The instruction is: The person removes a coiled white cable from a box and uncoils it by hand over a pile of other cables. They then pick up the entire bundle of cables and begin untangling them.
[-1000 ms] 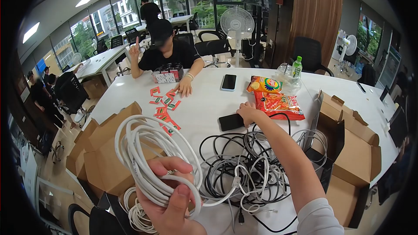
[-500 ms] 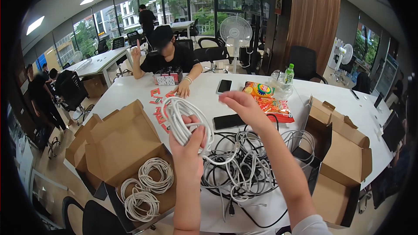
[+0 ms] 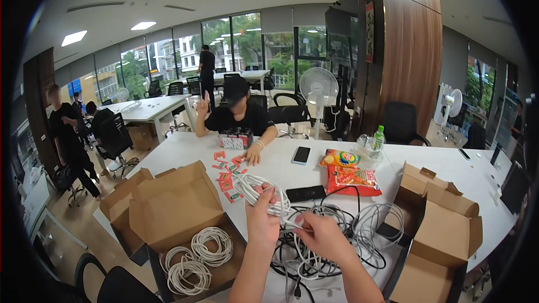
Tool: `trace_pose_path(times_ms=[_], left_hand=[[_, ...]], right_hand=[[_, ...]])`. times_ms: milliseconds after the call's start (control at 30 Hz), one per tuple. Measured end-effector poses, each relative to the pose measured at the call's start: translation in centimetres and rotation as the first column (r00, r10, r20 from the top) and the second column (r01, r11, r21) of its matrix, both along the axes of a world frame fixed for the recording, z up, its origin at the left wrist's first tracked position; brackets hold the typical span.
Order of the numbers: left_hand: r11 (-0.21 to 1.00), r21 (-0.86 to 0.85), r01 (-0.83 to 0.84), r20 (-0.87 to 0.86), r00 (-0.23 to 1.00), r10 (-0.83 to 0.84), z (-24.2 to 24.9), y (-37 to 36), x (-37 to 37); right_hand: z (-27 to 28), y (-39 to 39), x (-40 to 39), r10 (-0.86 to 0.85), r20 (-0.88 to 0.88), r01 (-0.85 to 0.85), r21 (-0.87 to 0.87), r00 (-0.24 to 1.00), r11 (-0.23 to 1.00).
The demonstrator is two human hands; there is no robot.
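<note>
A looped white cable [image 3: 251,187] is gripped in my left hand [image 3: 263,216], its fingers wrapped round the coil above the table. Close by on the right, my right hand [image 3: 325,237] pinches a strand of the same cable at the coil's lower end. Beneath both hands spreads a tangle of black, grey and white cables [image 3: 365,233]. To the left stands an open cardboard box [image 3: 175,205] with coiled white cables [image 3: 212,247] lying inside.
Another open box [image 3: 441,224] is on the right. Beyond the tangle lie a black phone [image 3: 306,193], a second phone [image 3: 301,155], snack bags [image 3: 353,182] and a green bottle [image 3: 378,134]. Across the table a person [image 3: 238,113] sits by small red packets [image 3: 224,182].
My right hand has come down from above the table to the coil and now pinches the cable. The coil in my left hand has tilted flatter. The view has tipped upward.
</note>
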State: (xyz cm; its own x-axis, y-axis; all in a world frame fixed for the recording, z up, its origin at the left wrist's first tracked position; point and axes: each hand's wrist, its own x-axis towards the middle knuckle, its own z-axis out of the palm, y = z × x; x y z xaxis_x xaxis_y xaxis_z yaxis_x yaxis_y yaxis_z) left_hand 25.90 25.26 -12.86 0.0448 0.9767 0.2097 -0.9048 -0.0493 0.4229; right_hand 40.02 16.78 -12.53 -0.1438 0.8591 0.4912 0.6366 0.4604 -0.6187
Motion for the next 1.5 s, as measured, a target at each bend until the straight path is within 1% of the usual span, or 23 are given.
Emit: trace_pose_path(times_ms=[33,67,167,200,233,300,400,500,567,633,667,700,767,867,900,1000,1100,1133,1167,1233,1300,1433,1500], left_hand=[[1.0,0.002,-0.008,-0.008,1.0,0.008,0.1,0.2,-0.2],[0.997,0.05,-0.056,-0.065,0.996,0.059,0.0,1.0,-0.4],[0.989,0.103,-0.106,-0.313,0.94,0.134,0.4,1.0,-1.8],[0.979,0.156,-0.135,-0.342,0.922,0.182,0.6,1.0,-2.0],[0.978,0.166,-0.128,-0.367,0.912,0.182,0.9,0.8,-2.1],[0.977,0.185,-0.108,-0.417,0.891,0.178,1.5,0.2,-2.2],[0.976,0.211,-0.058,-0.496,0.854,0.158,2.1,-0.7,-2.0],[0.963,0.264,-0.055,-0.617,0.758,0.212,2.3,-1.8,-1.6],[0.952,0.297,-0.077,-0.686,0.677,0.268,2.4,-3.2,-1.3],[0.931,0.346,-0.117,-0.723,0.599,0.344,3.0,-4.4,-0.7],[0.903,0.409,-0.128,-0.726,0.554,0.407,2.5,-4.3,-0.9],[0.886,0.436,-0.156,-0.71,0.546,0.445,2.6,-4.4,-1.4],[0.853,0.475,-0.217,-0.686,0.515,0.514,2.8,-4.7,-2.8],[0.879,0.385,-0.281,-0.583,0.664,0.468,3.1,-3.8,-4.5],[0.889,0.355,-0.289,-0.534,0.718,0.447,3.3,-3.3,-4.8],[0.875,0.344,-0.341,-0.434,0.769,0.47,3.2,-1.4,-4.6],[0.889,0.315,-0.333,-0.388,0.809,0.441,2.9,-0.3,-4.4],[0.895,0.309,-0.322,-0.387,0.817,0.428,2.5,0.1,-4.5],[0.901,0.3,-0.314,-0.388,0.823,0.416,2.1,0.2,-4.7],[0.89,0.321,-0.323,-0.479,0.756,0.447,2.4,-0.5,-4.7],[0.867,0.373,-0.33,-0.558,0.666,0.494,2.8,-1.3,-4.4],[0.891,0.383,-0.245,-0.573,0.693,0.437,2.5,-1.7,-4.8],[0.909,0.39,-0.149,-0.704,0.588,0.399,3.0,-1.9,-4.9]], right_hand=[[0.3,-0.4,0.2,0.019,0.005,-0.018,-0.112,1.0,0.994],[0.4,-0.6,-0.1,0.103,-0.206,-0.093,0.06,0.973,0.994],[0.2,-1.3,2.2,-0.011,-0.494,0.024,0.02,0.869,1.0],[0.6,-1.4,2.7,0.01,-0.636,0.012,0.029,0.772,1.0],[1.0,-1.5,3.3,-0.03,-0.703,0.065,0.023,0.71,0.998],[0.5,-0.5,4.5,-0.091,-0.734,0.195,0.058,0.673,0.979],[-0.5,1.3,6.7,-0.167,-0.703,0.305,0.074,0.691,0.95],[-2.3,3.5,7.5,-0.315,-0.559,0.403,0.038,0.767,0.914],[-3.8,5.0,7.2,-0.313,-0.489,0.396,0.074,0.814,0.915],[-4.7,5.6,7.0,-0.369,-0.333,0.409,0.059,0.868,0.911],[-4.6,5.5,6.6,-0.318,-0.395,0.367,0.054,0.862,0.929],[-4.2,4.9,6.9,-0.29,-0.367,0.317,0.015,0.884,0.948],[-3.7,3.7,8.1,-0.163,-0.365,0.136,-0.098,0.917,0.986],[-1.0,1.3,9.2,0.059,-0.38,-0.159,-0.237,0.923,0.959],[-0.4,0.4,9.2,0.096,-0.444,-0.227,-0.253,0.891,0.94],[1.2,-1.7,9.2,0.23,-0.568,-0.417,-0.224,0.791,0.881],[2.0,-2.2,8.8,0.385,-0.403,-0.484,-0.178,0.83,0.857],[2.0,-1.8,9.0,0.396,-0.304,-0.462,-0.188,0.866,0.867],[1.2,-1.4,9.1,0.349,-0.282,-0.407,-0.179,0.893,0.896],[-0.1,-0.4,8.9,0.092,-0.112,-0.108,-0.154,0.99,0.982],[-0.8,0.1,8.6,0.068,-0.023,-0.071,-0.131,0.997,0.989],[-0.5,-0.3,7.8,0.003,0.101,0.01,-0.132,0.995,0.991],[-1.6,0.1,7.6,-0.116,0.164,0.135,-0.111,0.98,0.985]])
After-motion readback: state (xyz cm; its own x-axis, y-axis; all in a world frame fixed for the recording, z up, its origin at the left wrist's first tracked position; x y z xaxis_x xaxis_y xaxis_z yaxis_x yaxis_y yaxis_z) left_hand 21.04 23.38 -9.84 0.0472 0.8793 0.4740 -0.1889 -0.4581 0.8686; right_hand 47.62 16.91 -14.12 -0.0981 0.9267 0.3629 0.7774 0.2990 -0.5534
